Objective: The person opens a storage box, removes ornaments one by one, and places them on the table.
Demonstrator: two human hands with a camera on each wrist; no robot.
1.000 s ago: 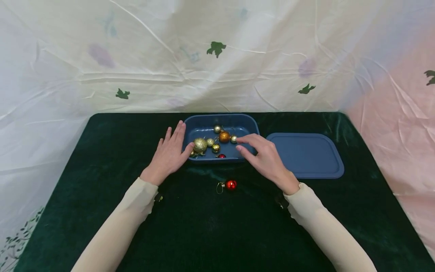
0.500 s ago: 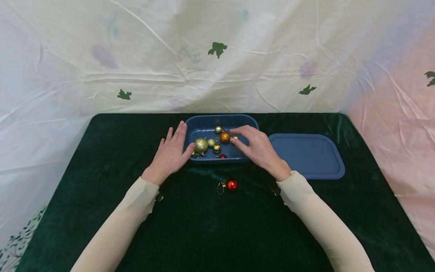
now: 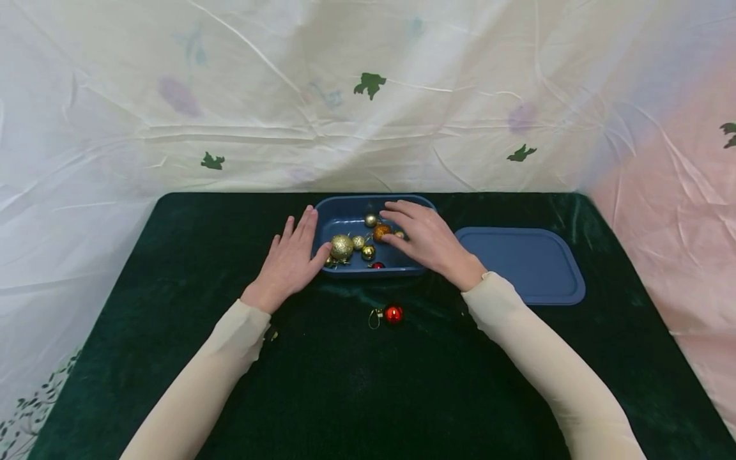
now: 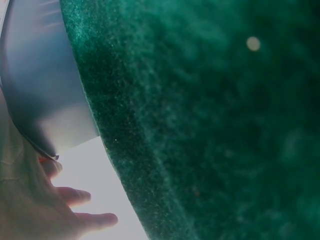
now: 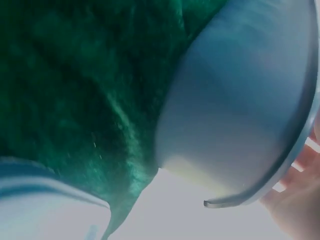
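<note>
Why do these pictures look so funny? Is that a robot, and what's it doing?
No robot here: these are a person's two bare hands! The widest picture comes from a camera on the person's head, looking down. The other two come from cameras on the wrists, so close things look big and tilted.

On the green cloth sits a blue box with little decoration balls inside. A flat blue lid lies beside it, and a red ball lies in front.

The left hand rests against the box's left end. The right hand reaches over the box, near an orange ball; I can't tell whether it touches it.
</note>
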